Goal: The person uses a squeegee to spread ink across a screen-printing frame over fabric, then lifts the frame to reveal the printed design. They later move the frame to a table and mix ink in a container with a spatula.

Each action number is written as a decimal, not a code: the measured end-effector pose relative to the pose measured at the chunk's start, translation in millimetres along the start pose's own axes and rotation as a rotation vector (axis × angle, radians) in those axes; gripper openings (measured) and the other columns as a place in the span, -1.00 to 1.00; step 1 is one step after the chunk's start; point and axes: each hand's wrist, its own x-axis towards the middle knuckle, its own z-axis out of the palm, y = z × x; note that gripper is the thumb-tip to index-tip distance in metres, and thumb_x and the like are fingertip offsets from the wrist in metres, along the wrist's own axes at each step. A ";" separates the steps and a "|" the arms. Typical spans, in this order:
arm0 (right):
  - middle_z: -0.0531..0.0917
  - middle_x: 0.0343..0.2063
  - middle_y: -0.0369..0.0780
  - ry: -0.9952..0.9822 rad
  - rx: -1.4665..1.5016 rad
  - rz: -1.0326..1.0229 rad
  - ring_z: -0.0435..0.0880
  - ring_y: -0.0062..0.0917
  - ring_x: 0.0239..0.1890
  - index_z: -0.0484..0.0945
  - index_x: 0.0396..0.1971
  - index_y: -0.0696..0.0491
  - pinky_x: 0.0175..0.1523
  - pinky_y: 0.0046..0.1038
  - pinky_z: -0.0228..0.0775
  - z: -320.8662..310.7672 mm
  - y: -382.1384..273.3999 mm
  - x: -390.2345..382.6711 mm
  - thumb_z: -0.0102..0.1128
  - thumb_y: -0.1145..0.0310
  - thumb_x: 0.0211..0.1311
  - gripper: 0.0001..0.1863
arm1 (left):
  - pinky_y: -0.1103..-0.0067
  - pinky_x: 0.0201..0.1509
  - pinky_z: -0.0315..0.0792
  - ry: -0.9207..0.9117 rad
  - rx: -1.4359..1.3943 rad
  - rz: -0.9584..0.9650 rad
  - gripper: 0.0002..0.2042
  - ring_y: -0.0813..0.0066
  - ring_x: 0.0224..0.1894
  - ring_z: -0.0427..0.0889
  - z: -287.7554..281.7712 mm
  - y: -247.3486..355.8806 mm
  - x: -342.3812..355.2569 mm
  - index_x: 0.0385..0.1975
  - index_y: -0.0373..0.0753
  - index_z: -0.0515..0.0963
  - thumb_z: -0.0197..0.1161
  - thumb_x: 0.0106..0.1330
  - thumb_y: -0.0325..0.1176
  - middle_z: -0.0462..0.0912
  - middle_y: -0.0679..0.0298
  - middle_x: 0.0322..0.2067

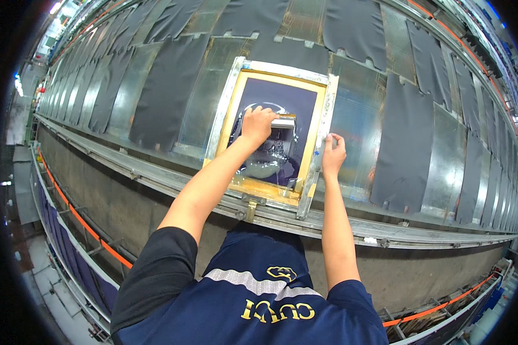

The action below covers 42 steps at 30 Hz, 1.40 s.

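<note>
On the table (352,126), left fingers (265,113) grip a squeegee (283,122) inside the frame (331,100); right fingers (338,141) at its right edge, grasp unclear.

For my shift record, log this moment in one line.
left hand: gripping squeegee; right hand: at right side of frame; squeegee: inside frame

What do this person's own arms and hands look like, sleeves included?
The left hand and right hand are gloveless. The forearms are bare, with no watch or bracelet visible. The left sleeve is short and black; the right sleeve short and navy.
</note>
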 end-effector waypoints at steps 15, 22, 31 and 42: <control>0.58 -0.54 -0.36 -0.056 0.109 -0.013 0.47 -0.67 -0.49 0.68 -0.10 0.09 -0.32 -0.47 0.36 25.2 -39.0 8.5 0.16 0.27 0.52 -0.78 | 0.34 0.04 0.37 -0.046 -0.212 0.136 -0.46 0.38 0.13 0.59 -68.9 -17.9 -196.5 0.10 -0.03 0.64 0.37 0.00 -0.50 0.68 0.45 0.11; 0.56 -0.58 -0.34 -0.046 0.155 -0.069 0.47 -0.66 -0.51 0.67 -0.10 0.08 -0.34 -0.44 0.36 211.8 -144.3 -102.8 0.13 0.27 0.53 -0.77 | 0.30 0.07 0.54 -0.082 -0.302 -0.007 -0.53 0.31 0.09 0.70 -130.7 -217.4 -229.5 0.05 -0.04 0.65 0.33 0.05 -0.51 0.75 0.31 0.05; 0.63 -0.51 -0.22 -0.060 0.150 0.057 0.58 -0.52 -0.46 0.65 -0.06 0.08 -0.26 -0.33 0.42 392.9 -188.2 -195.6 0.12 0.23 0.54 -0.75 | 0.26 -0.05 0.61 -0.800 -0.366 -0.094 -0.63 0.07 -0.14 0.78 -156.7 -448.6 -203.2 -0.12 -0.11 0.75 0.56 0.00 -0.27 0.82 0.12 -0.23; 0.76 -0.34 -0.04 -0.003 -0.042 0.049 0.73 -0.25 -0.31 0.64 -0.07 0.10 -0.12 -0.21 0.48 412.6 -194.6 -201.0 0.11 0.25 0.51 -0.75 | 0.34 -0.12 0.61 -0.735 -0.411 -0.037 -0.68 0.25 -0.21 0.81 -131.3 -525.5 -77.2 -0.19 -0.10 0.80 0.57 -0.02 -0.32 0.84 0.12 -0.28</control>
